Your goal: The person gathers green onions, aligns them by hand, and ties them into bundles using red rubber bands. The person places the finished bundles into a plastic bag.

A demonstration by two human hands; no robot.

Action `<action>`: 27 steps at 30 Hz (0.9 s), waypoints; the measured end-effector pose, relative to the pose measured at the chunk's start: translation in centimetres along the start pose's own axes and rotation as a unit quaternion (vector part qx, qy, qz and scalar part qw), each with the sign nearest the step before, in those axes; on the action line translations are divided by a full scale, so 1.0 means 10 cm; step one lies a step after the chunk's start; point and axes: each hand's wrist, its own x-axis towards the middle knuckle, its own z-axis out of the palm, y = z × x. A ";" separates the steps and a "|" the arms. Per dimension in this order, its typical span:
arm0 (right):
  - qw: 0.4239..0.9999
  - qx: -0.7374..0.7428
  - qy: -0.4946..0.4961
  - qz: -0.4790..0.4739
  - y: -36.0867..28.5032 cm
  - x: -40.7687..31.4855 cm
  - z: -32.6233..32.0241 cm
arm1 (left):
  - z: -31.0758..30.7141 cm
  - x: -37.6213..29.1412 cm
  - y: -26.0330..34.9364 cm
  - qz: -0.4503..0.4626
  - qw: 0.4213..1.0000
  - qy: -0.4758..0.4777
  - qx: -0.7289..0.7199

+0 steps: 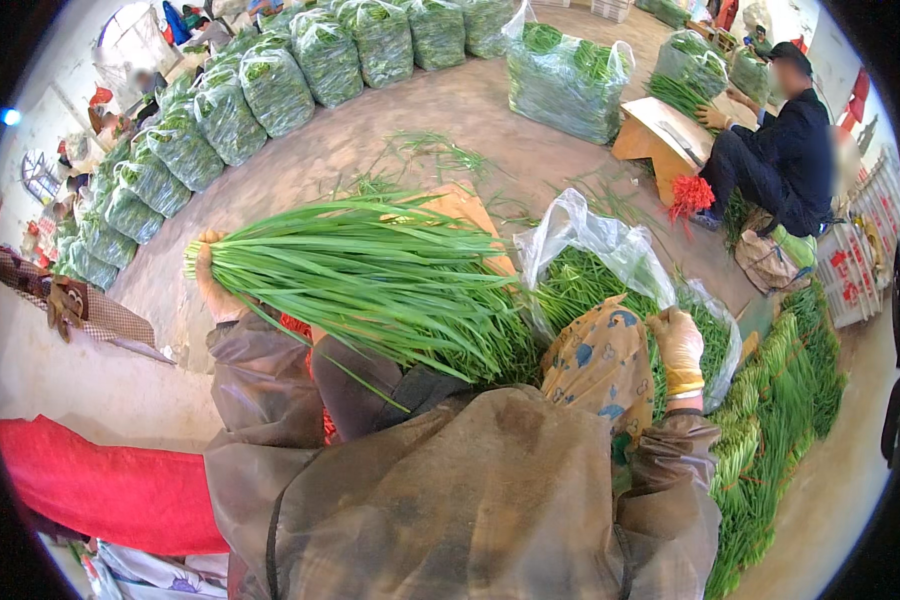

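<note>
My left hand (211,279) grips a large bunch of long green leafy stalks (360,262) by its pale cut ends. The leaves fan out to the right across my lap, over part of a tan board (461,206). At the right, my right hand (677,343), in a pale glove with a yellow cuff, is raised with curled fingers; whether it pinches anything is too small to tell. It is near the edge of an open clear plastic bag (596,225) filled with more green stalks (592,281). Red ties (297,326) show beneath the bunch, by my left forearm.
Tied bundles of green stalks (765,405) lie at my right. Filled plastic bags (270,90) form a curved row beyond. Another person (780,150) sits at a low wooden stand (664,135) with red ties (691,196) hanging from it. Loose leaves (435,150) litter the floor. Red cloth (112,487) lies at left.
</note>
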 end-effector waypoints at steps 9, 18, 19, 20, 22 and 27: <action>0.891 0.401 -0.066 -0.202 -0.86 -0.04 -0.33 | 0.13 -0.08 0.02 -0.065 0.989 -0.097 -0.092; 0.770 0.397 -0.135 -0.480 -2.85 -0.62 -0.56 | 1.43 -1.13 -0.79 -0.223 0.966 -0.123 0.050; 0.775 0.360 -0.184 -0.485 -2.92 -0.67 -0.40 | 1.37 -1.29 -1.00 -0.244 0.965 -0.068 0.069; 0.780 0.377 -0.166 -0.471 -2.90 -0.73 -0.24 | 1.26 -1.39 -1.15 -0.276 0.961 -0.004 -0.006; 0.799 0.377 -0.208 -0.420 -2.68 -0.85 0.12 | 0.98 -1.56 -1.32 -0.360 0.932 0.040 -0.026; 0.808 0.337 -0.384 -0.294 -1.93 -1.35 1.00 | 0.17 -2.15 -1.74 -0.507 0.840 0.185 -0.059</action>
